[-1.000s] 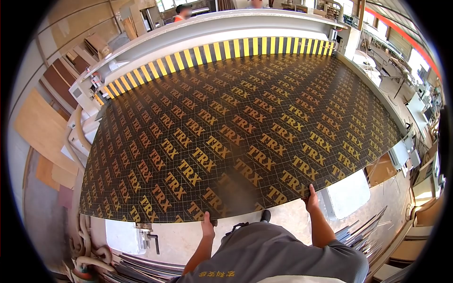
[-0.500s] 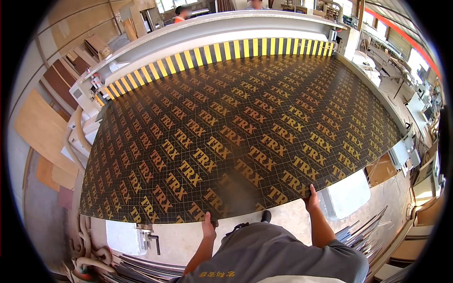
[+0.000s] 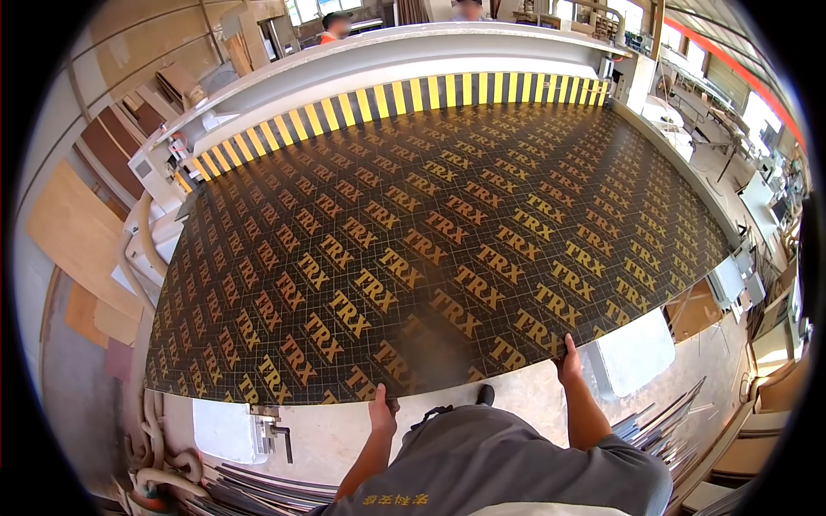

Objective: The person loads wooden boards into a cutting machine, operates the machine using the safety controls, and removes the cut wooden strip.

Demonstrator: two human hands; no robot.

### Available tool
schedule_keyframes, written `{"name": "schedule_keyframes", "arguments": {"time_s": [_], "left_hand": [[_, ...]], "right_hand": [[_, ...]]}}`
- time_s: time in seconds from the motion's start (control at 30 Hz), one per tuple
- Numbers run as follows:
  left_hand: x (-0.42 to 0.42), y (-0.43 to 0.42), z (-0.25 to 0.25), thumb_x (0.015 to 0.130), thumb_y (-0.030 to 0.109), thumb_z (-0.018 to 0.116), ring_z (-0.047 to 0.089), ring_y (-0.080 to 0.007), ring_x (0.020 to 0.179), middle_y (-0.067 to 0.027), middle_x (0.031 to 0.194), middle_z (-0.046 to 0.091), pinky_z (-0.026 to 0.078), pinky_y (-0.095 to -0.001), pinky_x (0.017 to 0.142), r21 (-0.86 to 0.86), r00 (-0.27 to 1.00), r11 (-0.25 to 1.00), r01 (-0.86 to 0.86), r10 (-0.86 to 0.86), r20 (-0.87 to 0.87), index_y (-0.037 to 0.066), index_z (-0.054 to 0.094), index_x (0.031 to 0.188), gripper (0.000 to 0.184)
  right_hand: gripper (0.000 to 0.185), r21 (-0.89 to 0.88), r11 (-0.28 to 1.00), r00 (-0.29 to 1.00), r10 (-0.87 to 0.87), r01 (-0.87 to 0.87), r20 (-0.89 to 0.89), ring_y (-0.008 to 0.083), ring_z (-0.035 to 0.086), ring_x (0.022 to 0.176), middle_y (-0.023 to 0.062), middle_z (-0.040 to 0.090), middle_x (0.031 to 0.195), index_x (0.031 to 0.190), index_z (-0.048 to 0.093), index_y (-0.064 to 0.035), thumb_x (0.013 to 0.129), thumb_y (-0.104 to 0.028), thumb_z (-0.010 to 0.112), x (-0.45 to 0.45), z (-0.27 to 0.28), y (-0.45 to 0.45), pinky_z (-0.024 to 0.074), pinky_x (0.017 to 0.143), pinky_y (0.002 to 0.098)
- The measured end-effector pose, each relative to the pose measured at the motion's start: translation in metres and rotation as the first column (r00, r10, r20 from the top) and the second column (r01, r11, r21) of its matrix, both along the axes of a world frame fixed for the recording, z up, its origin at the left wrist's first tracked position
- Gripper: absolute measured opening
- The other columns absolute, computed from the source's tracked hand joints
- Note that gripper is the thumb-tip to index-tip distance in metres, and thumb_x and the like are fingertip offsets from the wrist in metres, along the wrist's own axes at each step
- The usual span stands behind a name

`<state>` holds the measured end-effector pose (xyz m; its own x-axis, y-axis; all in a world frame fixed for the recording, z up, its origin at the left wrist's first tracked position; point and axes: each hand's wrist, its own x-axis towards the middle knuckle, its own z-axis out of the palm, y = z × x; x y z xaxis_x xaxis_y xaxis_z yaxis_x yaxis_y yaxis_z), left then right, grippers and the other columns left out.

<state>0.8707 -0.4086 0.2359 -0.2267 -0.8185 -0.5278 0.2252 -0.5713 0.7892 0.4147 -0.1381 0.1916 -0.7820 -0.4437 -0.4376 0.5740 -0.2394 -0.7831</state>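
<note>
A large dark panel (image 3: 413, 249), printed all over with gold "TRX" lettering and a fine grid, spreads out before me. Its far edge meets a yellow-and-black striped guard (image 3: 413, 93) on a long white machine beam (image 3: 387, 52). My left hand (image 3: 383, 411) grips the near edge left of my body, thumb on top and fingers curled underneath. Further right along that edge, my right hand (image 3: 569, 365) holds the panel the same way, thumb up. The fingers under the panel are mostly hidden.
White support tables (image 3: 632, 353) show below the near edge. Bundles of thin strips (image 3: 662, 421) lie on the floor at both sides. Hoses (image 3: 159, 464) run along the left. Boards (image 3: 82, 241) lean on the left wall. A person (image 3: 335, 27) is beyond the machine.
Almost nothing differs. Both hands keep their hold on the near edge, and the panel looks to be in nearly the same place.
</note>
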Motion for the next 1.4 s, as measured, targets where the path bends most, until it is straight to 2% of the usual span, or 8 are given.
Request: {"name": "schedule_keyframes", "arguments": {"time_s": [0.23,0.33,0.53,0.77,1.0,1.17,1.27,1.4], "left_hand": [[0.007,-0.003,-0.011,0.108,0.043,0.067,0.047,-0.0134,0.057,-0.0011,0.070,0.057,0.036,-0.0312,0.055,0.023,0.999,0.999,0.036,-0.036,-0.035,0.010,0.062,0.091,0.038],[0.007,-0.003,-0.007,0.108,0.042,0.068,0.046,-0.0129,0.057,-0.0008,0.070,0.056,0.035,-0.0308,0.055,0.024,0.998,0.999,0.042,-0.041,-0.043,0.010,0.062,0.091,0.037],[0.012,-0.006,-0.014,0.108,0.041,0.068,0.043,-0.0119,0.055,0.0006,0.069,0.054,0.031,-0.0305,0.053,0.017,0.995,0.997,0.071,-0.069,-0.068,0.010,0.061,0.090,0.036],[0.014,-0.008,-0.007,0.106,0.040,0.070,0.043,-0.0116,0.055,0.0006,0.065,0.051,0.028,-0.0313,0.053,0.010,0.993,0.994,0.105,-0.104,-0.048,0.011,0.059,0.080,0.041],[0.025,-0.016,-0.019,0.104,0.041,0.074,0.044,-0.0132,0.059,-0.0009,0.068,0.054,0.030,-0.0330,0.056,0.019,0.981,0.983,0.183,-0.181,-0.071,0.010,0.058,0.078,0.043],[0.028,-0.018,-0.024,0.105,0.041,0.071,0.051,-0.0140,0.065,-0.0005,0.070,0.056,0.041,-0.0307,0.062,0.042,0.987,0.987,0.153,-0.151,-0.045,0.005,0.066,0.083,0.043],[0.028,-0.014,-0.019,0.106,0.042,0.069,0.049,-0.0127,0.064,-0.0002,0.070,0.054,0.038,-0.0307,0.061,-0.093,0.983,0.978,0.185,-0.183,0.027,0.006,0.065,0.081,0.044],[0.019,-0.008,-0.003,0.106,0.038,0.069,0.041,-0.0115,0.056,0.0014,0.063,0.045,0.030,-0.0324,0.055,0.001,0.997,0.998,0.069,-0.069,-0.039,0.013,0.053,0.071,0.046]], "right_hand": [[0.049,0.157,0.987,0.999,0.037,-0.031,-0.033,0.0144,0.068,0.089,-0.0006,0.076,0.104,0.127,0.069,-0.0144,0.102,-0.057,0.070,-0.008,-0.015,0.010,0.0513,0.077,0.0327],[0.052,0.114,0.993,0.999,0.016,-0.012,-0.040,0.0178,0.071,0.099,0.0028,0.077,0.114,0.132,0.068,-0.0119,0.103,-0.055,0.070,-0.008,-0.019,0.008,0.0559,0.083,0.0352],[0.052,-0.152,0.977,0.986,-0.134,0.147,0.096,0.0299,0.072,0.119,0.0113,0.073,0.135,0.143,0.062,-0.0018,0.107,-0.038,0.071,0.006,0.000,-0.007,0.0593,0.101,0.0444],[0.046,-0.104,0.969,0.972,-0.216,0.225,0.090,0.0300,0.074,0.113,0.0111,0.076,0.128,0.136,0.065,-0.0018,0.105,-0.035,0.074,0.010,0.006,-0.014,0.0615,0.093,0.0454],[0.045,-0.014,0.948,0.943,-0.314,0.317,0.108,0.0285,0.074,0.109,0.0096,0.077,0.124,0.134,0.067,-0.0029,0.104,-0.035,0.077,0.008,-0.002,-0.019,0.0625,0.094,0.0439],[0.042,0.019,0.934,0.931,-0.358,0.357,0.074,0.0280,0.076,0.101,0.0111,0.077,0.120,0.131,0.068,-0.0004,0.104,-0.032,0.077,0.011,0.002,-0.023,0.0665,0.088,0.0429],[0.042,0.098,0.927,0.928,-0.368,0.362,0.053,0.0289,0.077,0.097,0.0127,0.077,0.116,0.129,0.068,0.0017,0.104,-0.031,0.077,0.009,-0.002,-0.023,0.0677,0.083,0.0444],[0.039,0.034,0.925,0.923,-0.380,0.378,0.067,0.0315,0.079,0.097,0.0154,0.078,0.114,0.122,0.068,0.0026,0.103,-0.030,0.078,0.012,-0.008,-0.026,0.0685,0.083,0.0466]]}}
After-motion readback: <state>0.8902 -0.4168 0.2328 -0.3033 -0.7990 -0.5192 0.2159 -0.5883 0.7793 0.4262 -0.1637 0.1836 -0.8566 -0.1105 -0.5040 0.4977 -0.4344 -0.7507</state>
